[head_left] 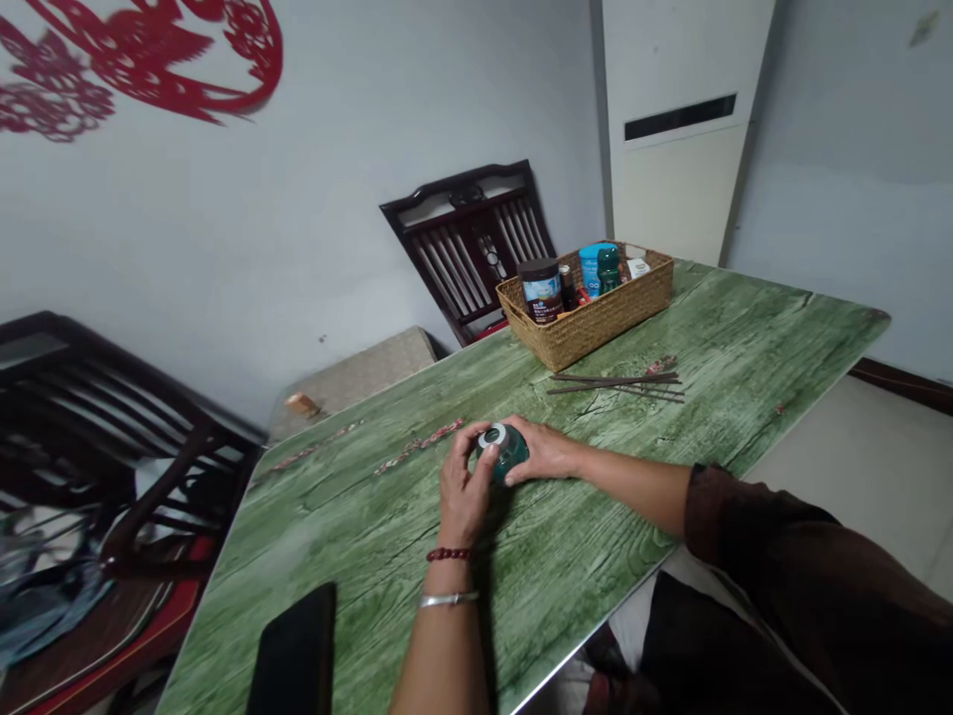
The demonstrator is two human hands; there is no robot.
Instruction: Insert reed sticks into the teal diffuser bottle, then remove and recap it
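A squat, dark green glass diffuser bottle (512, 454) with a silver ring around its neck stands near the middle of the table, between my hands. My left hand (463, 489), with a beaded bracelet and a silver bangle at the wrist, curls its thumb and fingers about the ring and near side. From the right, my right hand (547, 453) wraps the bottle's body, fingers behind and thumb in front. Several thin dark reed sticks (617, 381) lie loosely crossed on the table beyond my right hand.
A woven basket (596, 333) holding jars, small bottles and packets stands farther back on the green wood-patterned table (349, 536). A black flat phone-like slab (294, 650) lies at the near left. Dark wooden chairs (476, 248) stand by the wall.
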